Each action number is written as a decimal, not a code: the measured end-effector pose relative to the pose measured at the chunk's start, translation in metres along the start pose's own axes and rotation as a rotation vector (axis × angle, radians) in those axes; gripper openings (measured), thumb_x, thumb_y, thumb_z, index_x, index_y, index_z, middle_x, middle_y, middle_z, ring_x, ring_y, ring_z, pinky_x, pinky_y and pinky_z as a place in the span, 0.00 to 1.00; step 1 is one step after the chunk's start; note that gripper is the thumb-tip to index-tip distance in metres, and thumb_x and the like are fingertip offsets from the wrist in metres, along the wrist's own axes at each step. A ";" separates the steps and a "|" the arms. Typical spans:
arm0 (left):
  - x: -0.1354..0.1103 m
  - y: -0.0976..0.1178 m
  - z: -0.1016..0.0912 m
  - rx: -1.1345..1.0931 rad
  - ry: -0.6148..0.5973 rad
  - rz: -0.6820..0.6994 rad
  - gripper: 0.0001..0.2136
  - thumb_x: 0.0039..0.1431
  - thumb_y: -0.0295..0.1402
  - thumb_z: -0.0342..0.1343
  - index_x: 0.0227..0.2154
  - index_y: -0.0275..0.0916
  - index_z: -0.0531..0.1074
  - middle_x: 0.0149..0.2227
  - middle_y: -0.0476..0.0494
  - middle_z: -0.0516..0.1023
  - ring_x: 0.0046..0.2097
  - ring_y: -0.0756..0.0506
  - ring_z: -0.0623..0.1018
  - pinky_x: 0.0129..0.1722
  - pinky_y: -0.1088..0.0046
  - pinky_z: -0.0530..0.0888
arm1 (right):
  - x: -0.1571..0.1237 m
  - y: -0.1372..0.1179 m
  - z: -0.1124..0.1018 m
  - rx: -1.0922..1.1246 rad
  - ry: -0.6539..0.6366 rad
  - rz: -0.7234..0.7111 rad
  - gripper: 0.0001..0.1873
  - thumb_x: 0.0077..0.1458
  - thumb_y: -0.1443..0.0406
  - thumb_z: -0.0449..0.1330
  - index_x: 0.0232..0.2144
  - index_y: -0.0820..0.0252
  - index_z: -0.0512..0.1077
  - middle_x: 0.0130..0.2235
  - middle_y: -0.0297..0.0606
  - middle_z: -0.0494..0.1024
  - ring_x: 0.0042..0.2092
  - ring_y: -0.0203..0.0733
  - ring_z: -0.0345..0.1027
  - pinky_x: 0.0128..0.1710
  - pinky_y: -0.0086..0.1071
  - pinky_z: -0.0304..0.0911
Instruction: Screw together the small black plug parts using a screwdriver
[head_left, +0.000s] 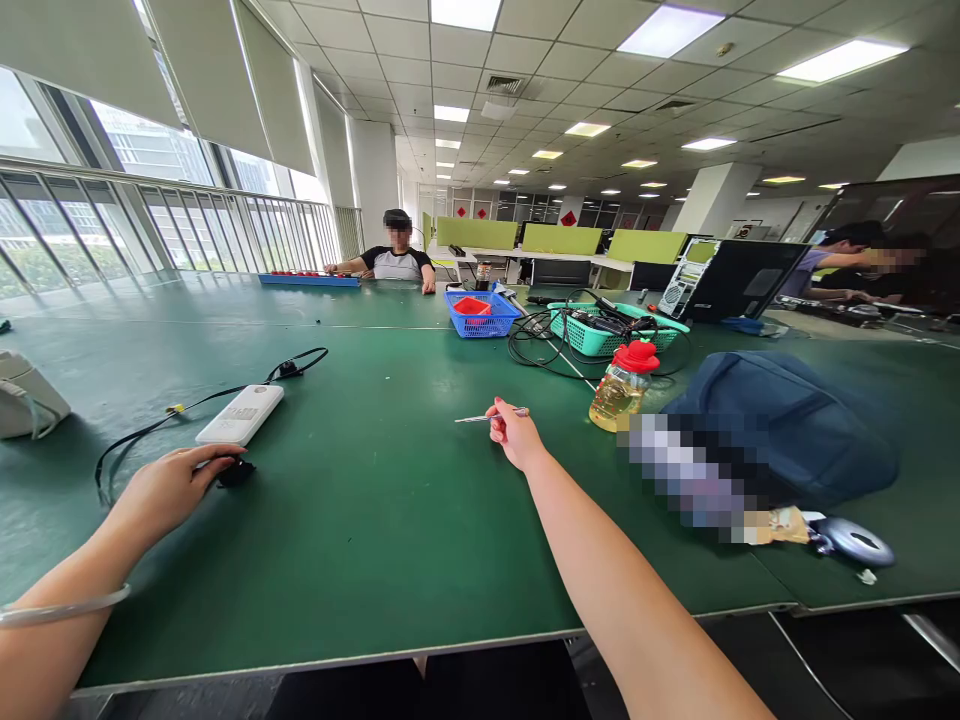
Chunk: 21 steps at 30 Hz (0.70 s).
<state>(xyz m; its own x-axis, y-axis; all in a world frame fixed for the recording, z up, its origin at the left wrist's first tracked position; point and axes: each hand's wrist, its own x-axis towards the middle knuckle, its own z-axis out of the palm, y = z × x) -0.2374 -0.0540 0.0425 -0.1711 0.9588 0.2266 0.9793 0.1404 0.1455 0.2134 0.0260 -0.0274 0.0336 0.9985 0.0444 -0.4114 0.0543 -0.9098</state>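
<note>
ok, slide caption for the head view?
Left hand touching a small black object, right hand holding a thin metal tool, at a green table.

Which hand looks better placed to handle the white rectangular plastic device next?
Probably the left hand: it sits beside the white device, though it touches a small black object. The right hand is farther away, holding a slim silvery tool.

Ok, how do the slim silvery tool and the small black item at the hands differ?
The slim silvery tool is long and thin; the small black item is dark and compact. The right hand grips the tool, while the left hand touches the item. Both are over the green table.
</note>
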 end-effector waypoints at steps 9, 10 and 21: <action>0.000 -0.008 0.004 0.148 -0.130 0.029 0.22 0.63 0.44 0.40 0.52 0.48 0.72 0.52 0.50 0.77 0.50 0.43 0.75 0.47 0.72 0.69 | 0.001 0.002 -0.001 -0.012 -0.001 -0.001 0.22 0.41 0.49 0.69 0.19 0.60 0.70 0.15 0.27 0.61 0.16 0.26 0.49 0.15 0.27 0.46; -0.001 -0.009 0.004 0.149 -0.102 0.002 0.23 0.64 0.44 0.38 0.55 0.48 0.69 0.52 0.51 0.77 0.51 0.43 0.75 0.46 0.72 0.69 | 0.001 0.002 0.000 -0.014 -0.002 -0.001 0.22 0.41 0.48 0.69 0.19 0.60 0.71 0.15 0.27 0.61 0.16 0.26 0.49 0.15 0.26 0.46; 0.000 -0.022 0.005 0.246 -0.220 -0.217 0.29 0.59 0.48 0.42 0.57 0.37 0.67 0.43 0.33 0.81 0.41 0.36 0.80 0.33 0.70 0.72 | 0.000 0.001 -0.001 -0.025 -0.001 0.005 0.21 0.43 0.50 0.69 0.19 0.60 0.70 0.15 0.27 0.61 0.17 0.27 0.49 0.16 0.28 0.46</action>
<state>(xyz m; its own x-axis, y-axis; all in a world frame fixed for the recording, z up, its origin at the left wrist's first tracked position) -0.2585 -0.0560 0.0349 -0.3755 0.9268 0.0006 0.9243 0.3746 -0.0734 0.2137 0.0265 -0.0281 0.0302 0.9987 0.0404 -0.3884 0.0490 -0.9202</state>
